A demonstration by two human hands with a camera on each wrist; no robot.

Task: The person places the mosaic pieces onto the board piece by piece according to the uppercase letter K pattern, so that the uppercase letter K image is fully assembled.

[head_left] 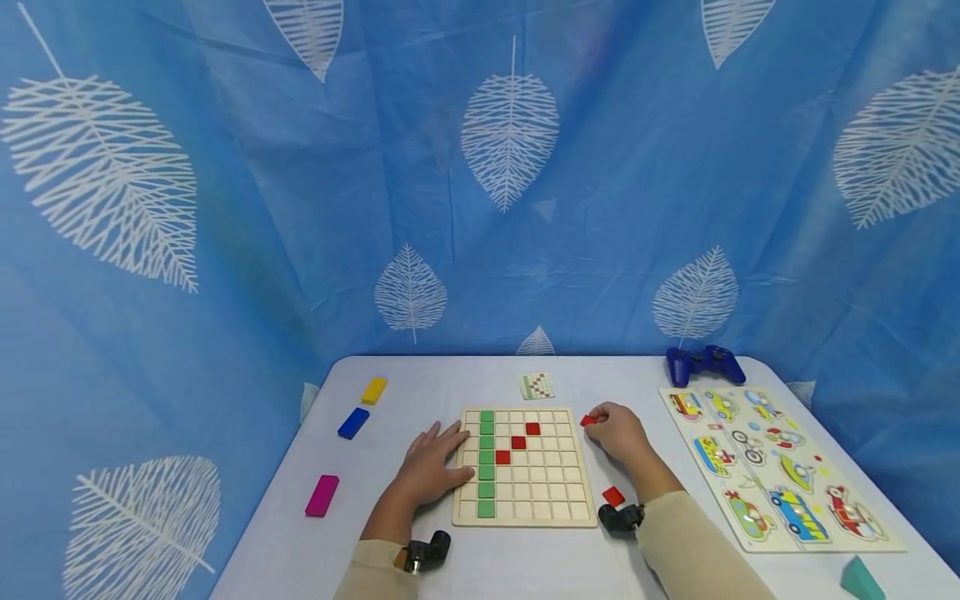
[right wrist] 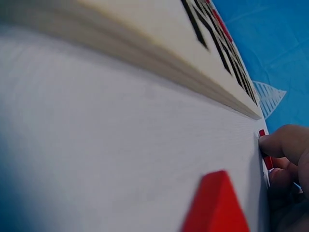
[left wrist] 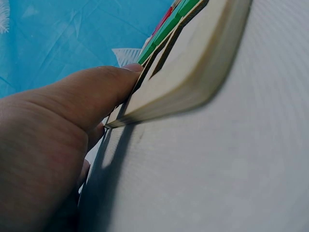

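A wooden grid board (head_left: 555,487) lies on the table. Green square tiles (head_left: 486,471) fill a column near its left side, and three red tiles (head_left: 518,442) form a diagonal to their right. My left hand (head_left: 433,467) rests at the board's left edge with fingers extended; in the left wrist view its thumb (left wrist: 104,84) lies on the board's rim. Beyond the board's right edge, my right hand (head_left: 619,430) pinches a red square tile (head_left: 588,421) between thumb and fingers, low over the table. Another loose red tile (head_left: 613,497) lies nearer the right wrist.
Behind the board is a small pattern card (head_left: 537,386). Yellow (head_left: 373,391), blue (head_left: 353,422) and magenta (head_left: 322,496) blocks lie at the left. At the right are a vehicle puzzle board (head_left: 757,500), a blue game controller (head_left: 705,365) and a teal block (head_left: 861,578).
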